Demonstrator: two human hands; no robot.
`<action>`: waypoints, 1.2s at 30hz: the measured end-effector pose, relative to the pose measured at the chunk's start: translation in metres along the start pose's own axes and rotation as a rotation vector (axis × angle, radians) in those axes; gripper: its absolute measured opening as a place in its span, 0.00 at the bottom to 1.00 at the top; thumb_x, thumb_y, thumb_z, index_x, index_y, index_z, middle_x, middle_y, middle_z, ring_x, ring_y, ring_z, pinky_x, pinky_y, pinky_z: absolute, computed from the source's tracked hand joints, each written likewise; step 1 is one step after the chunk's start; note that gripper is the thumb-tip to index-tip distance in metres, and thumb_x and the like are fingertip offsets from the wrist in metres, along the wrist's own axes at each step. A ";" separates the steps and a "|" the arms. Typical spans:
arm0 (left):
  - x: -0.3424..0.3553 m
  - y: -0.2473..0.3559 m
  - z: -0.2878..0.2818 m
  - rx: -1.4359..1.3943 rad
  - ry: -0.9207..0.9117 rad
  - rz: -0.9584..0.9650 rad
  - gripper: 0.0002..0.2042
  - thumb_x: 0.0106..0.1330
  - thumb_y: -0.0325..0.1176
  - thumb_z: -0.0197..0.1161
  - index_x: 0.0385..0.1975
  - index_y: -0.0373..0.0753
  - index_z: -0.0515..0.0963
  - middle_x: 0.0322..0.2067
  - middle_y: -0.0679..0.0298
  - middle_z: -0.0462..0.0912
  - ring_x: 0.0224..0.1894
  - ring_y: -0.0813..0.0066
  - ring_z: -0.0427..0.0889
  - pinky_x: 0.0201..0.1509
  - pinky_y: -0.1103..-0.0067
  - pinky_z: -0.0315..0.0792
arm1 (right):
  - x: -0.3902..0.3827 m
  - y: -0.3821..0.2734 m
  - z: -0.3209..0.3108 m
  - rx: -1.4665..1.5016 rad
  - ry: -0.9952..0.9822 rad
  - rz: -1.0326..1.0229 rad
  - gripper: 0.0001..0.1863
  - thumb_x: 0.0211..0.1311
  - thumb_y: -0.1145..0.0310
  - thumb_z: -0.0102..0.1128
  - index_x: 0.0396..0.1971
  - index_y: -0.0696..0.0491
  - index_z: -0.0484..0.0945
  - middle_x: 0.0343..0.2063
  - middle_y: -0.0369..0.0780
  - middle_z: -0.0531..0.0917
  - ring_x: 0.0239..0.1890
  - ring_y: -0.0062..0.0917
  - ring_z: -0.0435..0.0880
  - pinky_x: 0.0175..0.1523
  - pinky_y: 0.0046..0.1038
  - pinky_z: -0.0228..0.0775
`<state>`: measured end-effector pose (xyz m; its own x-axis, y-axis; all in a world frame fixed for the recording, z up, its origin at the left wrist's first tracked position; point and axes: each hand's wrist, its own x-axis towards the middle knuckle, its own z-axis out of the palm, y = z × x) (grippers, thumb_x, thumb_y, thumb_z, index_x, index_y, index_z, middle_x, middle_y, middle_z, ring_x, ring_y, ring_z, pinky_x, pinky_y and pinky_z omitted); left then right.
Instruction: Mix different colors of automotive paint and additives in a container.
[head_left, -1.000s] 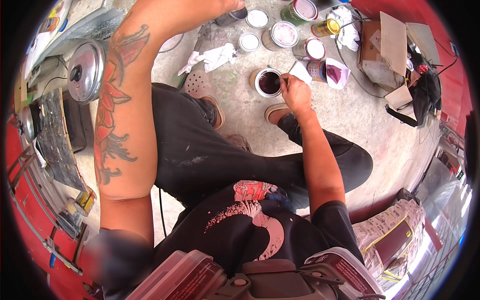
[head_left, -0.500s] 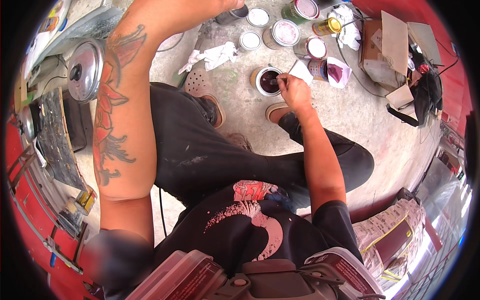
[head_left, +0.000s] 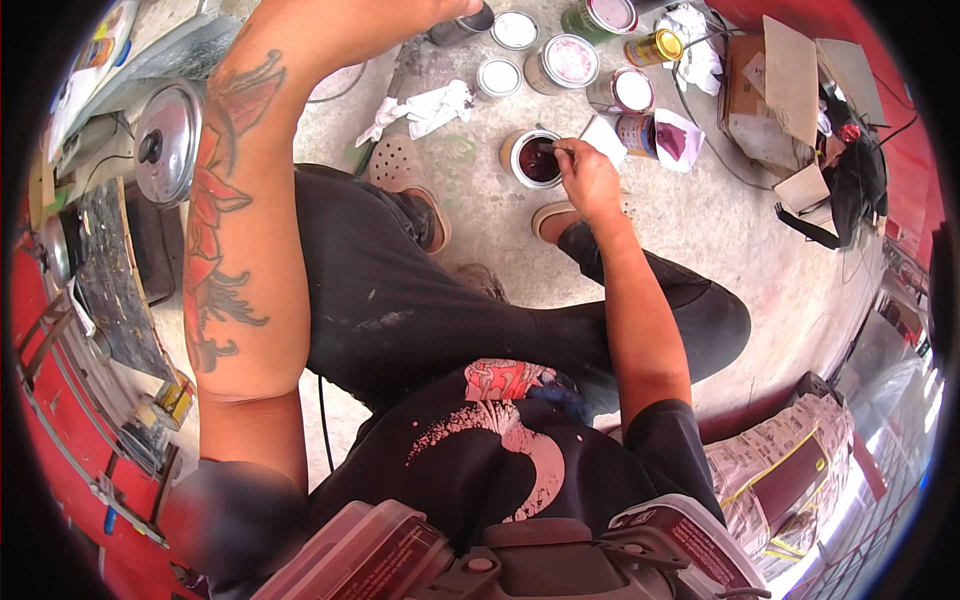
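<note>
At the upper middle, my right hand (head_left: pixel 590 180) pinches a short grey stirrer (head_left: pixel 552 148) that dips into an open can of dark red-brown paint (head_left: pixel 532 165). A folded white sheet (head_left: pixel 605 137) lies just beyond that hand, beside a lying or tilted can with a purple-stained paper (head_left: pixel 677 142). My left hand (head_left: pixel 430 14) reaches to the top edge, its fingertips at a dark grey container (head_left: pixel 462 28); most of its fingers are cropped, so I cannot tell its grip.
Several paint cans (head_left: pixel 562 62) and crumpled white cloths (head_left: pixel 428 108) stand or lie ahead. Right are an open cardboard box (head_left: pixel 785 90), cables and a paper-masked item (head_left: pixel 770 450). Left are a metal lid (head_left: pixel 165 140) and dark board (head_left: pixel 115 275). My crossed legs (head_left: pixel 430 310) are below.
My right hand and the stirrer have shifted very slightly upward within the paint can. My left arm has drifted a little to the left.
</note>
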<state>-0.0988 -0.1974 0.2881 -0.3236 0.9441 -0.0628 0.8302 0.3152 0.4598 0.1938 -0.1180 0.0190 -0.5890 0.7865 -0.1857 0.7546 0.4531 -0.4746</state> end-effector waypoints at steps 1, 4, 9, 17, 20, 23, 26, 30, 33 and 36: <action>0.002 -0.003 0.000 -0.012 -0.015 -0.009 0.41 0.64 0.41 0.69 0.74 0.32 0.57 0.56 0.37 0.80 0.60 0.46 0.80 0.64 0.66 0.73 | 0.001 -0.003 -0.003 0.001 -0.001 0.000 0.09 0.69 0.61 0.60 0.41 0.47 0.85 0.39 0.44 0.88 0.41 0.43 0.87 0.47 0.42 0.78; 0.003 -0.006 0.001 -0.016 -0.026 -0.010 0.41 0.64 0.41 0.69 0.74 0.32 0.57 0.56 0.37 0.79 0.60 0.46 0.80 0.64 0.65 0.73 | 0.002 -0.007 -0.010 -0.121 -0.205 0.100 0.09 0.69 0.61 0.59 0.41 0.47 0.85 0.39 0.43 0.88 0.40 0.43 0.87 0.47 0.42 0.79; 0.004 -0.006 0.002 -0.008 -0.013 0.005 0.41 0.64 0.41 0.69 0.74 0.32 0.58 0.56 0.36 0.79 0.61 0.46 0.79 0.64 0.65 0.73 | -0.003 0.000 0.001 0.042 -0.019 0.035 0.09 0.69 0.60 0.59 0.42 0.45 0.85 0.36 0.43 0.89 0.39 0.42 0.88 0.47 0.42 0.79; 0.004 -0.006 -0.001 -0.029 -0.032 -0.002 0.40 0.64 0.40 0.69 0.73 0.30 0.59 0.56 0.36 0.79 0.60 0.45 0.79 0.64 0.65 0.73 | 0.000 -0.004 0.001 -0.126 -0.034 0.014 0.10 0.68 0.60 0.60 0.42 0.45 0.85 0.37 0.44 0.89 0.41 0.42 0.88 0.47 0.41 0.79; 0.000 -0.002 0.005 0.011 0.026 0.035 0.40 0.64 0.40 0.68 0.72 0.29 0.59 0.56 0.36 0.79 0.60 0.45 0.79 0.64 0.65 0.73 | -0.002 -0.008 -0.001 -0.008 -0.014 -0.007 0.10 0.68 0.60 0.60 0.41 0.47 0.84 0.37 0.43 0.89 0.41 0.42 0.88 0.47 0.41 0.79; 0.005 -0.006 0.002 0.007 -0.032 0.007 0.39 0.64 0.40 0.68 0.72 0.29 0.59 0.56 0.36 0.79 0.60 0.45 0.80 0.64 0.65 0.73 | -0.002 -0.008 -0.012 -0.146 -0.235 0.039 0.09 0.69 0.62 0.59 0.42 0.48 0.84 0.38 0.44 0.88 0.42 0.42 0.87 0.49 0.41 0.79; 0.007 -0.004 0.001 0.034 -0.049 -0.028 0.39 0.64 0.40 0.68 0.72 0.29 0.60 0.55 0.36 0.80 0.59 0.45 0.80 0.63 0.65 0.74 | -0.002 -0.002 -0.010 -0.213 -0.114 0.062 0.09 0.69 0.62 0.59 0.42 0.47 0.85 0.38 0.44 0.88 0.42 0.42 0.87 0.49 0.41 0.78; 0.003 0.002 0.000 0.067 -0.004 0.014 0.39 0.64 0.41 0.68 0.72 0.29 0.60 0.54 0.37 0.80 0.58 0.45 0.81 0.63 0.65 0.74 | -0.008 -0.005 -0.003 -0.013 -0.034 -0.026 0.09 0.68 0.61 0.59 0.42 0.45 0.86 0.39 0.42 0.88 0.43 0.40 0.87 0.49 0.40 0.78; 0.006 0.000 0.000 0.017 -0.050 -0.018 0.39 0.64 0.41 0.69 0.71 0.30 0.61 0.54 0.37 0.81 0.58 0.45 0.81 0.62 0.65 0.74 | -0.006 -0.003 -0.008 -0.071 -0.120 -0.013 0.10 0.69 0.60 0.60 0.43 0.46 0.86 0.36 0.42 0.88 0.40 0.40 0.87 0.47 0.40 0.78; 0.004 0.003 0.002 0.034 -0.036 -0.027 0.39 0.64 0.41 0.69 0.72 0.30 0.61 0.55 0.37 0.80 0.59 0.45 0.81 0.63 0.65 0.74 | -0.004 0.001 -0.006 -0.156 -0.059 -0.037 0.10 0.69 0.60 0.61 0.43 0.46 0.87 0.32 0.43 0.88 0.37 0.39 0.88 0.44 0.40 0.78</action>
<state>-0.0972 -0.1926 0.2877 -0.3301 0.9379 -0.1067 0.8365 0.3431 0.4273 0.1990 -0.1185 0.0245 -0.6296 0.7442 -0.2230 0.7653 0.5446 -0.3432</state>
